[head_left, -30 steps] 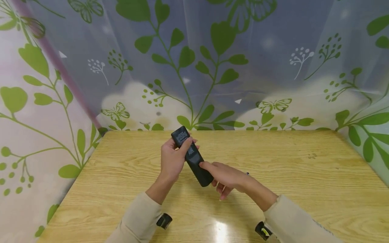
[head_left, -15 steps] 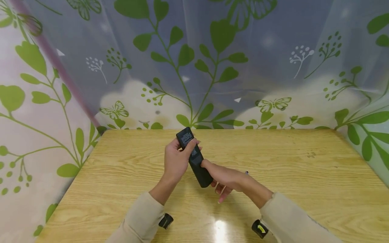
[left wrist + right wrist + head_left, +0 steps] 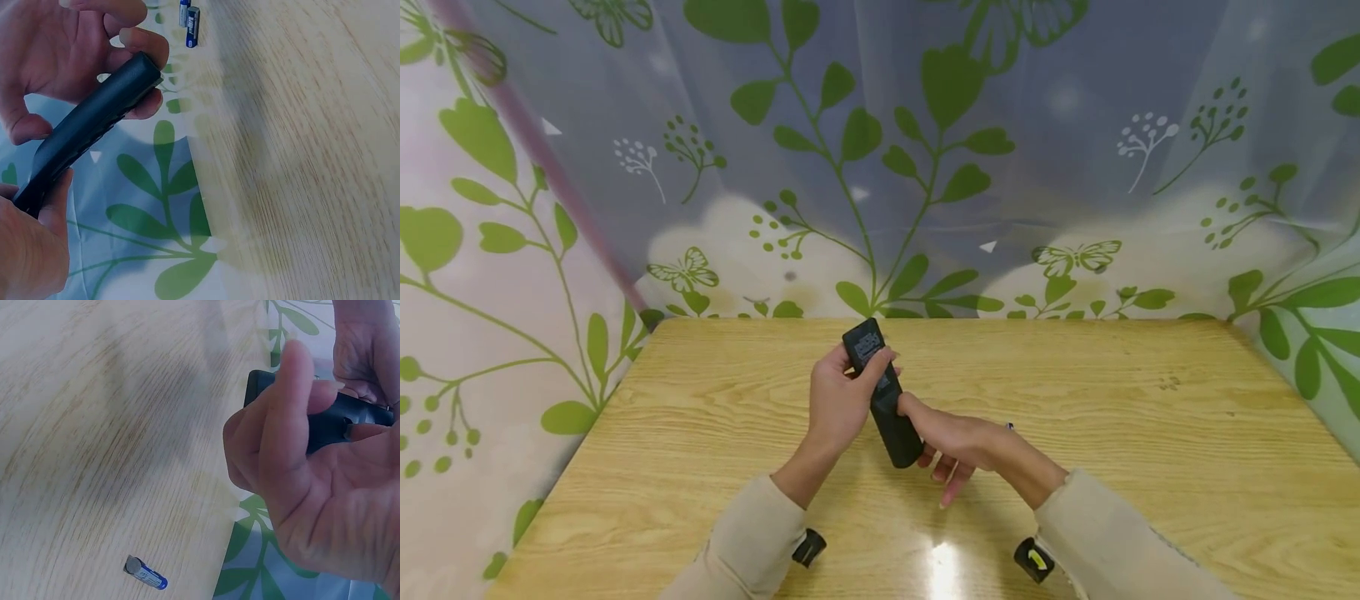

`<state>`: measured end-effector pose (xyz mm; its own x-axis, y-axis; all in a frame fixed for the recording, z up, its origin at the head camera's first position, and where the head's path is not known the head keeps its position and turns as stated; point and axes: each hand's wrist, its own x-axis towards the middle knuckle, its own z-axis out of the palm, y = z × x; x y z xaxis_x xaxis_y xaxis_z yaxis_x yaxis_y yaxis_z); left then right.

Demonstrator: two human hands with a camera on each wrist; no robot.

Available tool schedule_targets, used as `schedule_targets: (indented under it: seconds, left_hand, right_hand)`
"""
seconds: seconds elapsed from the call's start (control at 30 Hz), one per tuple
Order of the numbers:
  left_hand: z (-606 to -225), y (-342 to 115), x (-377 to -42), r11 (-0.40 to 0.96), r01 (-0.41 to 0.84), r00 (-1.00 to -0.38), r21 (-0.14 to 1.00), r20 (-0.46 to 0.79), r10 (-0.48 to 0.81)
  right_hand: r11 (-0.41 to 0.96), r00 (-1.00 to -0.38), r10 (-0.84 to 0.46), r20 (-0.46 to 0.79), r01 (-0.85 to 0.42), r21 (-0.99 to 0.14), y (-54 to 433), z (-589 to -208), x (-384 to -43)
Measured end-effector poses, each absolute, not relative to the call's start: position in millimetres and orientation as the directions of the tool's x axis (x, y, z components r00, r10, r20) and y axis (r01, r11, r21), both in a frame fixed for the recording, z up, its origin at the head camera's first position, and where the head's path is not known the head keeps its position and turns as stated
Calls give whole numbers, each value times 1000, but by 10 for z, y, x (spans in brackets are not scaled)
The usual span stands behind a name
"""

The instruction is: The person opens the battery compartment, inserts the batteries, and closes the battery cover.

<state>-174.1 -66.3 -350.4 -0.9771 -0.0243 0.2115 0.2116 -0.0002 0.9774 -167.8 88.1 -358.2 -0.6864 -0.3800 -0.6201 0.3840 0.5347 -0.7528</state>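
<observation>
A black remote control (image 3: 898, 435) is held above the table, its back with printed labels facing up toward the head camera. My left hand (image 3: 842, 400) grips its far end, thumb laid across the labels. My right hand (image 3: 951, 437) holds the nearer half, thumb pressing the back. In the left wrist view the remote (image 3: 94, 112) shows edge-on, with right fingers (image 3: 145, 45) curled at its end and buttons along the underside. From the right wrist, the right hand (image 3: 294, 462) covers much of the remote (image 3: 259, 384).
Blue-and-silver batteries (image 3: 192, 27) lie on the wooden table (image 3: 1135, 500); one battery (image 3: 147, 574) shows in the right wrist view. A leaf-patterned curtain (image 3: 880, 167) stands along the table's back edge. Black wrist devices (image 3: 1033, 559) hang by both sleeves.
The remote and left hand have shifted slightly right, and the remote has turned a little more upright in the head view. Both hands keep their hold on it.
</observation>
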Motion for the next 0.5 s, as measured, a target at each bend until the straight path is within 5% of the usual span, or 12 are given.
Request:
schedule_targets:
  seconds: [0.5]
  left_hand:
    - [-3409,-629,-1671,52,240,-969,969,243,-52]
  right_hand:
    - [477,-694,-406,-595,394,-786,871,-3600,-1676]
